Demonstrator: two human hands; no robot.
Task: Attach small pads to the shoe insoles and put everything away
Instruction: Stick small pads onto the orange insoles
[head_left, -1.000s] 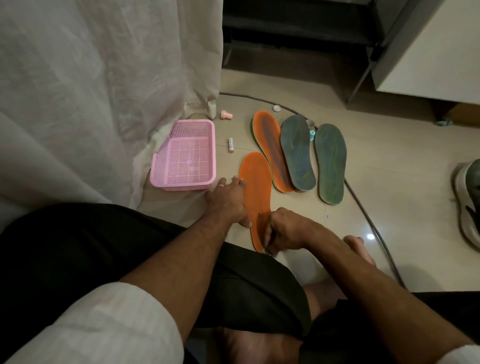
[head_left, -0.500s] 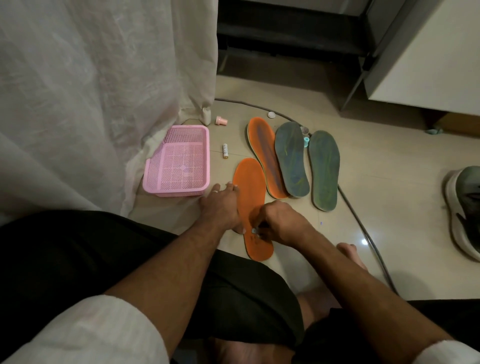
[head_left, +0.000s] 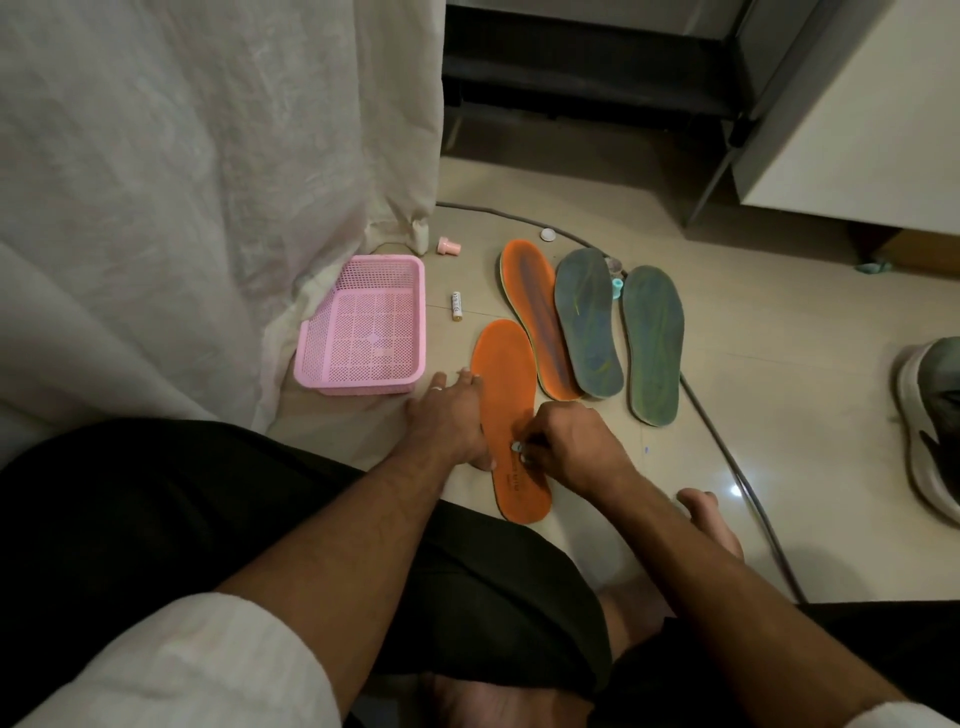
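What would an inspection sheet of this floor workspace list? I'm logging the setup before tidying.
Surface: glossy beige floor.
Job's things: near orange insole under both hands; second orange insole; two grey-green insoles; empty pink basket.
Clutter: battery, pink cap, white cap, teal piece.
Hands: left hand flat, steadying the insole; right hand pinching a small pad.
Cables: grey cable across floor.
Surroundings: curtain, shoe, cabinet.

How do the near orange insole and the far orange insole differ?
The near orange insole is plain orange with both hands on it; the far orange insole has a dark grey streak and lies untouched. The far one overlaps a grey insole. Both lie flat on the floor.
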